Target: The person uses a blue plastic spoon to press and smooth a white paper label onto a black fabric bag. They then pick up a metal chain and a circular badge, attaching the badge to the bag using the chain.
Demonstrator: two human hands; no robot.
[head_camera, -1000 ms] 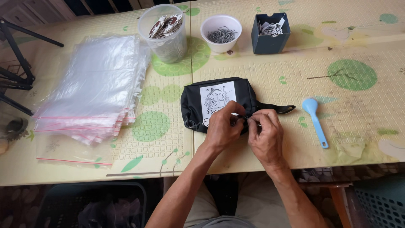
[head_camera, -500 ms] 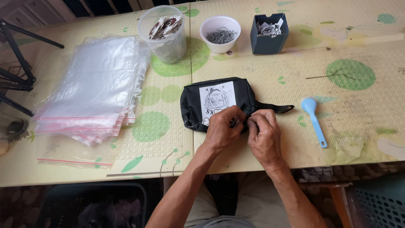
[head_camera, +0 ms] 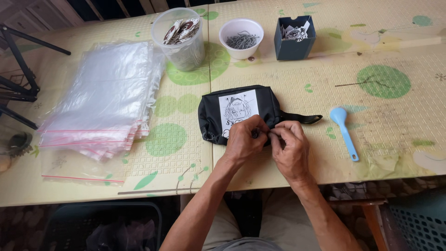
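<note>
Little differs from the earlier pictures: both hands stay at the near edge of the black pouch [head_camera: 237,111], and the pouch lies in the same spot on the worktop [head_camera: 371,121], its strap end still pointing toward the blue spoon [head_camera: 344,130]. The fingers have only closed in a shade tighter on each other.

The left hand [head_camera: 243,142] is curled narrow, fingers bent down onto the pouch's lower right edge, pinching something small there that is too hidden to tell. The right hand [head_camera: 291,148] meets it fingertip to fingertip, thumb and forefinger drawn together in a pinch at the same point, just beside the strap.

The pouch sits at the middle of the worktop, white printed panel facing up. To its left lies a stack of clear bags [head_camera: 104,97]. Beyond it stand a clear tub [head_camera: 181,39], a white bowl [head_camera: 241,38] and a dark blue box [head_camera: 294,37].
</note>
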